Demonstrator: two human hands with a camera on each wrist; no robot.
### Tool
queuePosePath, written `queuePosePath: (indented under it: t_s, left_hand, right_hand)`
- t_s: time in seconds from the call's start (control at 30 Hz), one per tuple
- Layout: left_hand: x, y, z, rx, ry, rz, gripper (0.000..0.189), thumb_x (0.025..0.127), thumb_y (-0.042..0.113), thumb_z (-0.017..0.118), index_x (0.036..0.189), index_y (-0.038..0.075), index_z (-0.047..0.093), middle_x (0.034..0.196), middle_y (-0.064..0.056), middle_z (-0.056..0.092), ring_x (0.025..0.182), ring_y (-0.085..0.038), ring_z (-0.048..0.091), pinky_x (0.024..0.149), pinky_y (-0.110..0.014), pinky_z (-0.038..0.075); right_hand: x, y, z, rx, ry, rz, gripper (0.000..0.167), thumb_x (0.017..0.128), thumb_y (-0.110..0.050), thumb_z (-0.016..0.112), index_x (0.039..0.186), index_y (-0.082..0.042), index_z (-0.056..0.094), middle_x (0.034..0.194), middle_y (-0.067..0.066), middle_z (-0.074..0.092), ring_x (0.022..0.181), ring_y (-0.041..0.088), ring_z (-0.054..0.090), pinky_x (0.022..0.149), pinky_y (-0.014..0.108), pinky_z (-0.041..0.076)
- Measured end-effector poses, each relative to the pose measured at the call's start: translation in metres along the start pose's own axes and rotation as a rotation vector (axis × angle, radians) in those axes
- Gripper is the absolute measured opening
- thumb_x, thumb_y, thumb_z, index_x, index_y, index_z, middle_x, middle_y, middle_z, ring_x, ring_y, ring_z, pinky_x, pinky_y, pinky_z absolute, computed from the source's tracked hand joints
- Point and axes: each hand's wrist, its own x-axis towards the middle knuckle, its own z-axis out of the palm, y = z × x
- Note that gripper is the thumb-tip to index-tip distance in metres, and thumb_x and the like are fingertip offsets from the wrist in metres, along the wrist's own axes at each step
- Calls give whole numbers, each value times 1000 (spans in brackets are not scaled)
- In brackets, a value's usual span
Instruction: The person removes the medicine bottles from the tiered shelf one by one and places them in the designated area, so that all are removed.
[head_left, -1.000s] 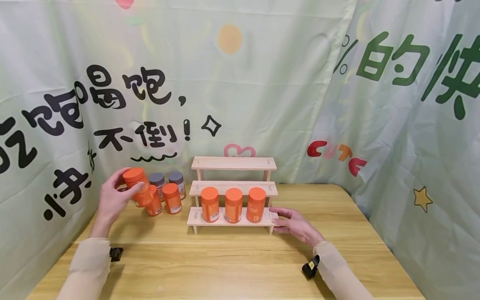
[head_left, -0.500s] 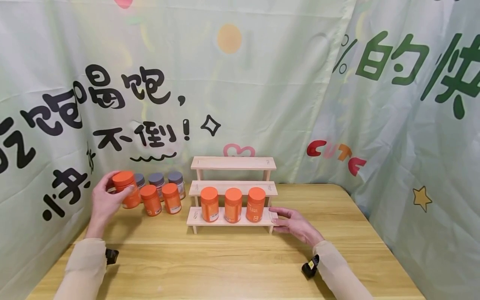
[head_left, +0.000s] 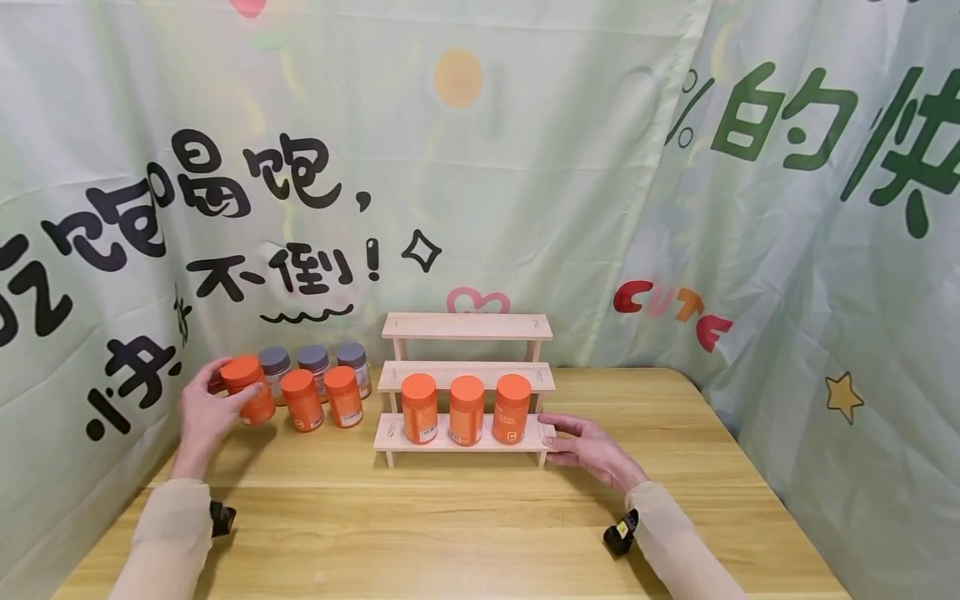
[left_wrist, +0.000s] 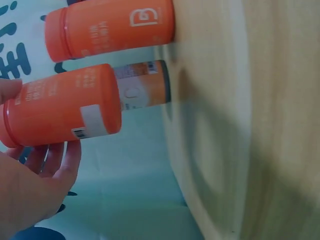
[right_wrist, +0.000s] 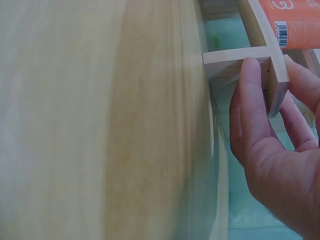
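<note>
My left hand [head_left: 206,410] grips an orange jar [head_left: 248,390] between thumb and fingers, at the left of the table. In the left wrist view this jar [left_wrist: 62,105] hangs just above the wood. Two orange jars [head_left: 303,400] stand to its right, and several grey-lidded jars [head_left: 312,360] form a row behind. My right hand [head_left: 592,450] holds the right end of the lowest step of a three-tier wooden display stand [head_left: 467,373]. In the right wrist view its thumb and fingers pinch the step's end [right_wrist: 278,92]. Three orange jars [head_left: 467,410] stand upright along that step.
The stand's middle and top steps [head_left: 467,326] rise behind the lowest one. Wood-grain tabletop [head_left: 420,533] spreads in front of the stand and to its right. A printed cloth backdrop [head_left: 525,183] hangs close behind and on both sides.
My left hand has moved left and down with the orange jar, away from the two orange jars it overlapped. Another grey-lidded jar has come into sight behind it. The right hand stays put.
</note>
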Motion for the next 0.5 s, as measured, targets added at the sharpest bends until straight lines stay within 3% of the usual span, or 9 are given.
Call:
queuePosePath:
  t_s: [0.1, 0.2, 0.5]
  left_hand:
    - [1, -6, 2, 32, -25, -29, 72, 84, 25, 78, 145, 9, 44, 136, -17, 54, 116, -26, 53, 97, -36, 48]
    - [3, -10, 4, 45, -53, -23, 72, 85, 24, 77, 146, 6, 42, 140, -23, 52, 124, -36, 51, 103, -52, 43]
    - [8, -22, 10, 67, -103, -34, 74, 84, 20, 78, 145, 1, 39, 141, -30, 48, 126, -45, 49, 104, -57, 41]
  right_hand:
    - [0, 0, 0, -1, -1, 0, 57, 94, -9, 65, 146, 1, 42, 140, 22, 48, 101, 17, 66, 91, 38, 56]
    - [0, 0, 0, -3, -2, -1, 57, 94, -9, 65, 145, 2, 42, 140, 22, 48, 101, 17, 66, 91, 38, 56]
    - [0, 0, 0, -7, 3, -3, 57, 94, -9, 65, 145, 1, 43, 139, 21, 48, 102, 17, 66, 91, 38, 56]
